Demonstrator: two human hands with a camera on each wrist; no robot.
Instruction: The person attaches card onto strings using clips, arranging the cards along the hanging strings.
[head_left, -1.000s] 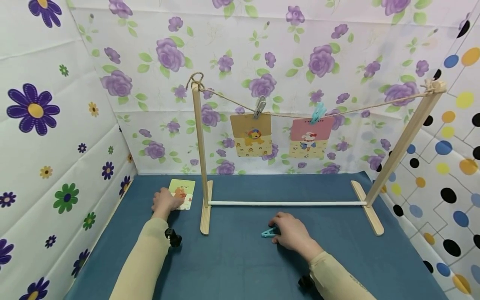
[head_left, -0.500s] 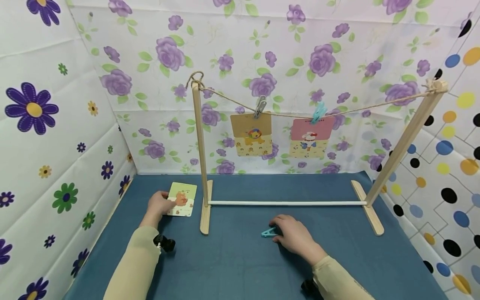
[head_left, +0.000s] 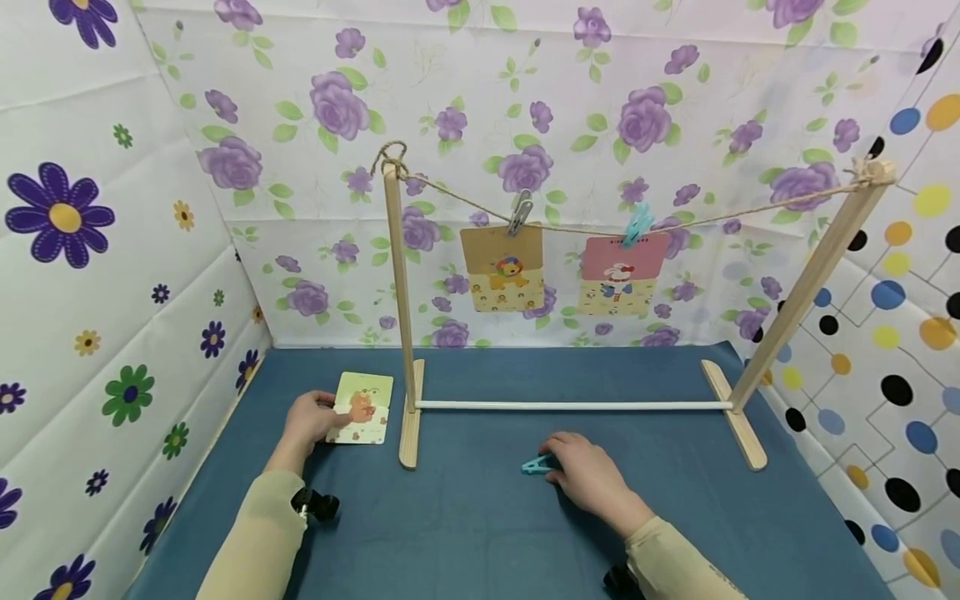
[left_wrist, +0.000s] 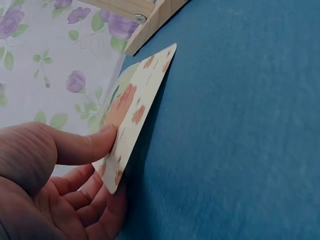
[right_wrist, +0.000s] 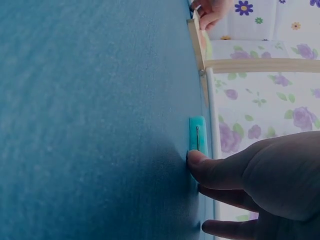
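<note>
My left hand point(head_left: 306, 423) pinches a yellow-green and cream picture card point(head_left: 372, 388) by its near left edge. In the left wrist view the thumb lies on the card's printed face point(left_wrist: 131, 120), the other fingers are behind it, and the card tilts up off the cloth. Toward the middle of the table, my right hand point(head_left: 591, 473) holds a light blue clothespin point(head_left: 536, 466) by one end, between thumb and fingers. The right wrist view shows the thumb on the end of that clothespin point(right_wrist: 198, 134), low at the blue cloth; the fingers' grip behind it is partly hidden.
A wooden stand has a left post point(head_left: 400, 283), a right post point(head_left: 810, 287) and a white bottom rod point(head_left: 577, 407). On its sagging twine point(head_left: 465, 201) hang a brown card point(head_left: 487, 247) under a grey clip point(head_left: 519, 214) and a pink card point(head_left: 607, 260) under a blue clip point(head_left: 637, 225).
My left hand has drawn the card toward me, and the hand has shifted left and nearer, now at the card's near left edge. My right hand and the clothespin have barely moved.
</note>
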